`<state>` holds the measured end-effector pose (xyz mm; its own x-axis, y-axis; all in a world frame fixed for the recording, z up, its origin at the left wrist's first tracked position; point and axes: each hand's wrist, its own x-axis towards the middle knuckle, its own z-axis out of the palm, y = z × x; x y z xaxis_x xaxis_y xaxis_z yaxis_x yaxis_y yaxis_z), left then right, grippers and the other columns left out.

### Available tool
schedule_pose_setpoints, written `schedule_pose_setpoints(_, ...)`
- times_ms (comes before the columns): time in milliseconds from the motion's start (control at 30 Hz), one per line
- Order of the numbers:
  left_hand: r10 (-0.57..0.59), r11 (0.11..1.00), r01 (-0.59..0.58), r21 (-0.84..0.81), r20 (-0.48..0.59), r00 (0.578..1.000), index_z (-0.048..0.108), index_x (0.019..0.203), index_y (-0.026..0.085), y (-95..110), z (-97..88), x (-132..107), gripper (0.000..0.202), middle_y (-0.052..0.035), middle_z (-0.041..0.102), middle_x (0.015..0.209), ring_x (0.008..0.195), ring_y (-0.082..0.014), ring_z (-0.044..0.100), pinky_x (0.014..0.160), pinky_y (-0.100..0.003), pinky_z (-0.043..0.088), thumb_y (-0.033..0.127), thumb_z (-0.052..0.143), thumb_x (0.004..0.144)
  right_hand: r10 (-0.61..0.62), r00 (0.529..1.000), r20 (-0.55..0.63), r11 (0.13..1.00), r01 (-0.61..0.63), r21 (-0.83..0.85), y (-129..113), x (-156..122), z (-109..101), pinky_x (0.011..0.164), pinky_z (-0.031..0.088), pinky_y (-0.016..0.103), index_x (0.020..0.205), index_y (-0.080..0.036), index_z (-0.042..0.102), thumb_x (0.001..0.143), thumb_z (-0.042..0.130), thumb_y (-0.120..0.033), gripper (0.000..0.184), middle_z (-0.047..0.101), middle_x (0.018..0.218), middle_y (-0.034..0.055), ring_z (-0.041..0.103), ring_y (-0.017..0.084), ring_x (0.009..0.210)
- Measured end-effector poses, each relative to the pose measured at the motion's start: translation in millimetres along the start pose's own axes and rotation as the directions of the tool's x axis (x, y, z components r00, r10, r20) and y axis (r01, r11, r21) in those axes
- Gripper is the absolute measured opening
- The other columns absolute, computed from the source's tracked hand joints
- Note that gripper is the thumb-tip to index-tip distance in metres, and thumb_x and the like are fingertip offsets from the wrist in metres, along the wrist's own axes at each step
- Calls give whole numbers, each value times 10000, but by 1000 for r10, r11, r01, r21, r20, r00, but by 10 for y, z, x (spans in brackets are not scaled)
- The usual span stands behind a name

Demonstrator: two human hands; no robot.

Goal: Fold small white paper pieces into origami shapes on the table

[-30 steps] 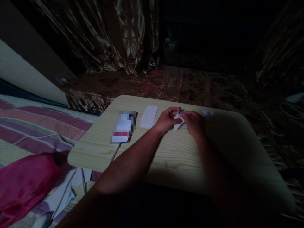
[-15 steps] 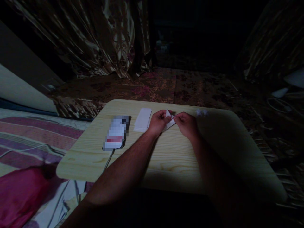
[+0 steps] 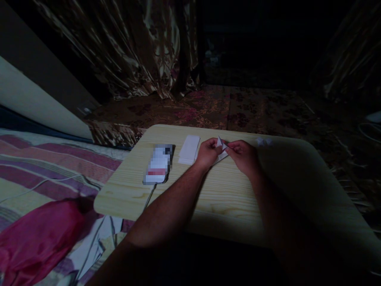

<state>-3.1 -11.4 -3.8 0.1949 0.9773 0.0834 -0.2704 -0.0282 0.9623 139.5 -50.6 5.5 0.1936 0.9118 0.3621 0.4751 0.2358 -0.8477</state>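
A small folded piece of white paper (image 3: 222,149) is pinched between both my hands above the far middle of a pale wooden table (image 3: 226,190). My left hand (image 3: 208,153) grips its left side with curled fingers. My right hand (image 3: 244,155) pinches its right edge. A short stack of white paper strips (image 3: 189,149) lies just left of my left hand.
A phone (image 3: 158,164) with a cable lies on the table's left part. Two small folded white paper pieces (image 3: 263,141) sit at the far right edge. A striped blanket and red cloth (image 3: 38,234) lie left of the table; patterned carpet and curtains beyond.
Both hands kept hold of the paper, working it slightly; its point now sticks up between the fingers. The camera view shifted a little sideways.
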Motion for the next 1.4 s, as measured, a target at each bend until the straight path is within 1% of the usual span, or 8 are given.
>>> schedule_pose_setpoints(167,21,998,-25,65,62,998,719,893,136,-11,-10,-12,271,-12,668,721,636,-112,569,628,-232,435,226,724,638,22,1000,4,1000,-22,1,-38,-7,-20,631,505,283,879,-183,685,756,644,-365,223,713,781,51,654,177,695)
schedule_pose_setpoints(367,3,981,-18,192,76,997,732,861,141,32,-27,-20,246,-6,658,715,613,-110,540,590,-229,411,297,720,670,59,998,1,996,-59,71,-49,24,-46,597,485,264,913,-167,665,758,613,-344,241,713,789,57,643,164,660)
schedule_pose_setpoints(567,43,943,-103,315,192,980,730,807,130,57,-71,-49,213,4,621,678,614,-111,517,592,-230,399,319,686,717,141,990,26,984,-143,107,-4,76,-80,483,417,241,922,-160,640,769,610,-440,320,618,570,-10,565,142,500)
schedule_pose_setpoints(700,38,938,-116,326,234,971,737,845,122,86,-48,-68,232,-3,631,692,607,-108,511,574,-222,383,316,669,737,136,990,40,978,-140,153,-1,93,-93,466,412,237,906,-165,646,753,625,-435,311,614,583,-13,567,141,510)
schedule_pose_setpoints(833,13,960,-81,268,245,969,733,945,123,116,-27,-60,318,-17,671,755,651,-129,556,606,-230,419,297,727,678,148,983,111,973,-165,163,18,109,-119,460,423,241,854,-177,639,736,631,-414,265,604,550,-24,557,140,486)
schedule_pose_setpoints(967,-11,979,-45,197,276,961,724,967,119,134,-43,-41,349,-30,679,763,664,-136,574,621,-238,439,281,748,659,142,967,212,973,-175,148,-13,108,-183,424,401,224,805,-177,638,728,629,-379,217,618,540,-22,557,132,459)
schedule_pose_setpoints(1233,-33,966,-71,247,394,918,734,987,128,194,-70,-66,382,-28,670,776,691,-144,584,659,-251,467,291,764,643,134,907,399,969,-204,138,-87,115,-411,471,477,223,814,-165,642,729,634,-322,179,670,598,5,623,141,505)
schedule_pose_setpoints(1400,-49,957,-84,278,441,896,726,1039,135,217,-63,-83,392,-25,678,790,678,-130,578,641,-234,451,272,746,672,135,865,483,956,-242,166,-45,118,-451,460,479,210,850,-157,641,756,621,-315,184,692,634,26,661,153,545)
